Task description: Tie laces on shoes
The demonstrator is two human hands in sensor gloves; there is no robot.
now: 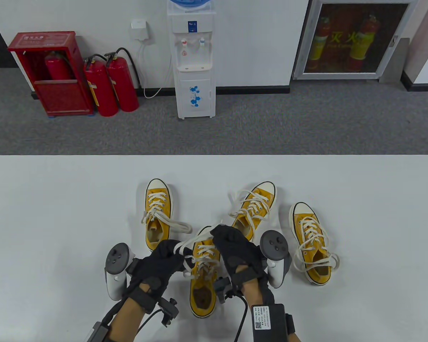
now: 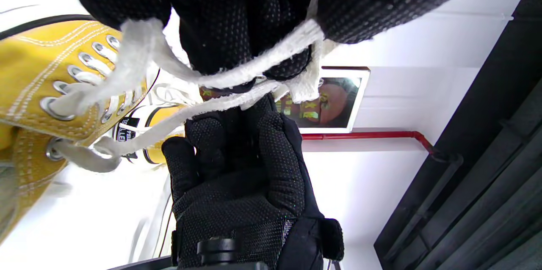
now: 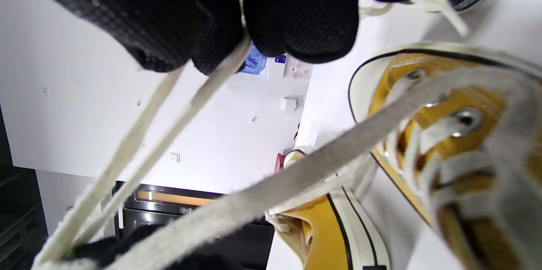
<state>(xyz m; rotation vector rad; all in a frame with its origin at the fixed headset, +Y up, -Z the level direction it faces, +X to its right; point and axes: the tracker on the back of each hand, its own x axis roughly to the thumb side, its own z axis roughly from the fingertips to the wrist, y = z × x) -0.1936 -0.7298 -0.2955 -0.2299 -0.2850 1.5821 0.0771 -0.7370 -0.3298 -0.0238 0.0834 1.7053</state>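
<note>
yellow canvas shoe [image 1: 202, 281] lies nearest the table's front edge, heel toward the person, toe pointing away, right between the two hands. left hand [image 1: 157, 265] pinches a white lace [image 1: 185, 245] just left of the eyelets; right hand [image 1: 235, 253] pinches it just right, above the tongue. the lace spans crosswise between them, so the tightening pull likely runs outward, across the shoe's long axis.

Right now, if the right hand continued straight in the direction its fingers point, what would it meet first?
Probably the left hand. The right hand points up-left over the near shoe, both pinching its laces. Beyond lies the far-left shoe, though height is unclear.
</note>
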